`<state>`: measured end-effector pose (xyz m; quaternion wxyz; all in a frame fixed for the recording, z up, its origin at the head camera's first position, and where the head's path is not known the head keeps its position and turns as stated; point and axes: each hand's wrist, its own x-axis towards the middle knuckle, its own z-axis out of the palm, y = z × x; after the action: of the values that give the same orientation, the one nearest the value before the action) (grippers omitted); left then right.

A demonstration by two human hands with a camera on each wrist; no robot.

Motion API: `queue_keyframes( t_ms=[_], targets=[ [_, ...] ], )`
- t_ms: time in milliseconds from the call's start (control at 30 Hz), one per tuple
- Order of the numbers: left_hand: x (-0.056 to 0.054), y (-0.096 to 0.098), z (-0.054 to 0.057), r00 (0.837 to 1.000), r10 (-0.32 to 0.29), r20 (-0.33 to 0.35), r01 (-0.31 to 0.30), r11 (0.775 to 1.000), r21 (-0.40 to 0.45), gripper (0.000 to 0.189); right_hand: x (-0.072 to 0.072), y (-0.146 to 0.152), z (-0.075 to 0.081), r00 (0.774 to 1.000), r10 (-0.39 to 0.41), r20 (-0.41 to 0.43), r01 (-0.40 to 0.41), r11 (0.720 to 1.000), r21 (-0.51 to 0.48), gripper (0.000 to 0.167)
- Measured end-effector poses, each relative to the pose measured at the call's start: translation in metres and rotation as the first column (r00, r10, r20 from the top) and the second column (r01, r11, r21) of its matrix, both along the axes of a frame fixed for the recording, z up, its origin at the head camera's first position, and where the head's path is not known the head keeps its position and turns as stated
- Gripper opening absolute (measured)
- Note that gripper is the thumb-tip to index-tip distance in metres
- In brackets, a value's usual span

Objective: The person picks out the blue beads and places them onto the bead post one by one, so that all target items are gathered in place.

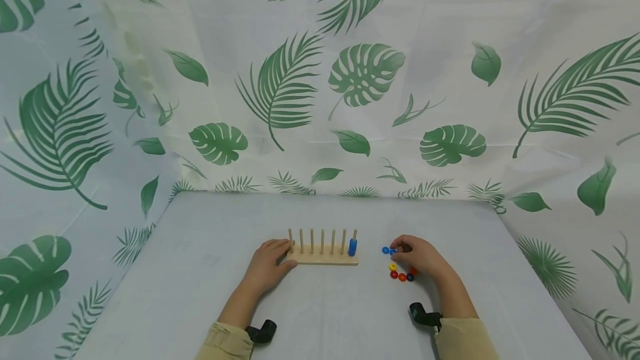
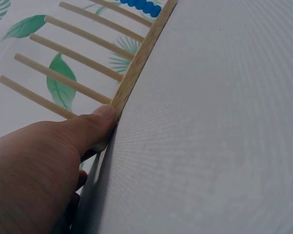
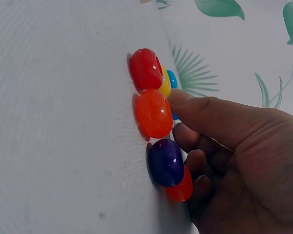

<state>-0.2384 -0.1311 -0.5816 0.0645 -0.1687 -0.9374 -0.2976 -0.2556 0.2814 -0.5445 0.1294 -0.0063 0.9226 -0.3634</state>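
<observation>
A wooden peg rack (image 1: 325,263) with a row of upright pegs stands on the table. Blue beads (image 1: 353,247) are stacked on its rightmost peg. My left hand (image 1: 270,264) grips the rack's left end, thumb along the front edge, as the left wrist view also shows. To the right of the rack, my right hand (image 1: 420,254) pinches a blue bead (image 1: 393,251), largely hidden by the thumb in the right wrist view. Another blue bead (image 1: 385,250) lies beside it. Nearer me lie a yellow bead (image 1: 393,266), a red bead (image 3: 145,69), orange beads (image 3: 154,113) and a dark purple bead (image 3: 166,163).
The white table (image 1: 350,315) ends at a leaf-patterned curtain (image 1: 310,143) behind and on both sides. Black wrist cameras (image 1: 424,315) sit at both cuffs. The loose beads lie close together under the right hand.
</observation>
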Motion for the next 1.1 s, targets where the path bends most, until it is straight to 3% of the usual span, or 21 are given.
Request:
queue_keyframes(
  t_ms=[200, 1100],
  targets=[
    [-0.0020, 0.0002, -0.0027, 1.000, 0.004, 0.008, -0.004, 1.000, -0.012, 0.056, 0.0009, 0.0001, 0.0014, 1.000, 0.001, -0.019, 0.000, 0.999, 0.047, 0.017],
    [-0.0035, -0.0006, -0.0036, 1.000, -0.003, 0.007, 0.003, 1.000, -0.015, 0.056, 0.0008, 0.0001, 0.0021, 0.999, -0.042, -0.009, 0.042, 0.999, 0.027, 0.021]
  ],
)
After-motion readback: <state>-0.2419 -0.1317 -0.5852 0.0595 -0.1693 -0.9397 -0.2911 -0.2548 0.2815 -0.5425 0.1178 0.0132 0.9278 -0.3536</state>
